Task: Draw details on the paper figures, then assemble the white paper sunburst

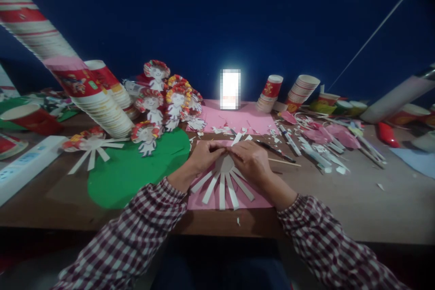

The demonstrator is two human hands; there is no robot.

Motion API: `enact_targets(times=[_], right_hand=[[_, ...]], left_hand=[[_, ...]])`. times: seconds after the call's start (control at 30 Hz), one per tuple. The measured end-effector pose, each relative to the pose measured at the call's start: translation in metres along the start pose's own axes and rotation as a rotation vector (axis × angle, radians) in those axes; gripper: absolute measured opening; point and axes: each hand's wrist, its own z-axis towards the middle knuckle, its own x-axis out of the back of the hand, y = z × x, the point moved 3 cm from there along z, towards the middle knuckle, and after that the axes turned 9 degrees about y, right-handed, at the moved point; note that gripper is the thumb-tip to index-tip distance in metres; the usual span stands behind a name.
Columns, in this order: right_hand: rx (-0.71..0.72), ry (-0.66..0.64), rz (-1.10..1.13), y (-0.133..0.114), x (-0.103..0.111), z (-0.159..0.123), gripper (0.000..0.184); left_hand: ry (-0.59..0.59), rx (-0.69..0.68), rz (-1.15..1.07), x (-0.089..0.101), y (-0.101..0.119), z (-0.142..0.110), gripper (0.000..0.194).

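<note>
A paper cup cut into white strips [222, 182] lies flattened like a fan on a pink sheet [258, 200] in front of me. My left hand [203, 156] and my right hand [249, 159] meet over its round base, fingers pinched closed on strips at the far side. Both wrists rest near the sheet, in checked sleeves.
A green paper shape [132, 170] lies at left with another cut cup [91, 146]. Paper-cup dolls [159, 99] and cup stacks [102, 106] stand behind. A lit phone [230, 89] leans at the back. A pen [273, 149], paper scraps and sticks [316, 145] litter the right.
</note>
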Motion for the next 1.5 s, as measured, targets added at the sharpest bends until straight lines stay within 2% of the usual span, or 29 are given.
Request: enact_targets(times=[0.13, 0.43, 0.6, 0.9, 1.17, 1.5], right_hand=[[0.015, -0.003, -0.041, -0.001, 0.003, 0.002, 0.018], [-0.01, 0.006, -0.025, 0.0, 0.004, 0.002, 0.017], [-0.005, 0.003, -0.013, -0.001, 0.004, 0.003, 0.017], [0.006, 0.021, -0.001, -0.002, 0.004, 0.001, 0.015], [0.013, 0.043, -0.001, 0.0, 0.002, 0.001, 0.015], [-0.017, 0.047, 0.008, 0.001, 0.0, -0.001, 0.016]], left_hand=[[-0.016, -0.023, 0.015, -0.002, 0.0, 0.0, 0.026], [-0.031, 0.052, -0.061, -0.003, 0.006, -0.003, 0.024], [0.003, 0.058, -0.029, 0.0, 0.004, -0.004, 0.021], [0.007, 0.066, 0.026, 0.001, 0.001, -0.004, 0.031], [0.025, 0.047, 0.087, 0.003, -0.004, -0.003, 0.039], [0.036, -0.009, 0.153, 0.003, 0.005, -0.003, 0.033]])
